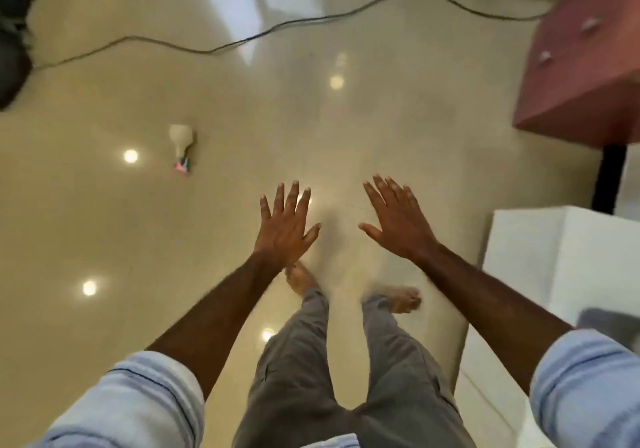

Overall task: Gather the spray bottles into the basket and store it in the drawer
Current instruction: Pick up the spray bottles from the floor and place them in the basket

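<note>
A white spray bottle (181,146) with a pink and teal cap lies on the glossy beige floor at the left, well away from my hands. My left hand (285,227) is stretched out flat over the floor, fingers spread and empty. My right hand (396,222) is held out beside it, also open and empty. A reddish-brown drawer unit (585,76) with small silver knobs stands at the upper right; its drawers look closed. No basket is visible.
A dark cable (277,26) snakes across the floor at the top. A white box-like surface (561,260) sits at the right edge. A dark object (12,31) fills the top-left corner. My bare feet and grey trousers are below my hands.
</note>
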The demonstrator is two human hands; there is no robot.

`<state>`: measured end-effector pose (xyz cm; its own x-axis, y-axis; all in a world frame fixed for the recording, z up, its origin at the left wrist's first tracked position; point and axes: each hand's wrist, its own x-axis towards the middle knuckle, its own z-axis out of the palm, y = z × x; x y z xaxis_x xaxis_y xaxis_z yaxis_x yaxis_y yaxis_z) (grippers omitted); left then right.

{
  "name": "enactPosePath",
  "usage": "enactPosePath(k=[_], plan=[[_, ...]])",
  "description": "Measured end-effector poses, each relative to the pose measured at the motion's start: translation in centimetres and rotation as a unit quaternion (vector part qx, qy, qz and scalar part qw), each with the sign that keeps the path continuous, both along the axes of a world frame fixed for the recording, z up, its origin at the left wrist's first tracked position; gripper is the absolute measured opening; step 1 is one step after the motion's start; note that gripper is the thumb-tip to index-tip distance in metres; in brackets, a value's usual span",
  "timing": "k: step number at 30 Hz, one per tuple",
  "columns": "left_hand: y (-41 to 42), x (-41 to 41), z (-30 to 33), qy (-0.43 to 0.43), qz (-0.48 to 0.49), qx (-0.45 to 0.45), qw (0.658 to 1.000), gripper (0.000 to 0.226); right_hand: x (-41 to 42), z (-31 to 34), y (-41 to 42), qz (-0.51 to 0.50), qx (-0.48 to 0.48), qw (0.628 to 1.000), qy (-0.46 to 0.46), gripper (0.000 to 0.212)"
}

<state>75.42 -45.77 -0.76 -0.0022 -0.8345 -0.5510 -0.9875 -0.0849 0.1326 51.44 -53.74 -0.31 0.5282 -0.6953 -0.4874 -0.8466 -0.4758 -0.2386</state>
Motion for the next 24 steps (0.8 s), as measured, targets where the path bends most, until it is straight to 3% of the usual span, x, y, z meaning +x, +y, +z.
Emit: enactPosePath(k=[8, 12, 18, 24], plan=[[5.5, 19.5, -0.9, -0.022, 0.203, 0.005, 0.979, 0.073, 23.5, -1.0, -3.3, 0.159, 0.011, 0.987, -0.012, 0.078], [5.5, 26.2, -3.5, -0.012, 0.254, 0.01, 0.967, 0.07, 33.2, -3.4, -5.8, 0.213, 0.026, 0.977, -0.011, 0.072], [2.4, 36.2, -9.4, 0.032, 0.362, 0.012, 0.932, 0.065, 47.9, -10.0, -11.0, 0.31, 0.059, 0.949, 0.015, 0.07], [-1.4, 45.1, -20.2, 0.06, 0.409, -0.003, 0.91, 0.065, 60.3, -20.7, -14.8, 0.403, 0.039, 0.913, 0.046, 0.074]])
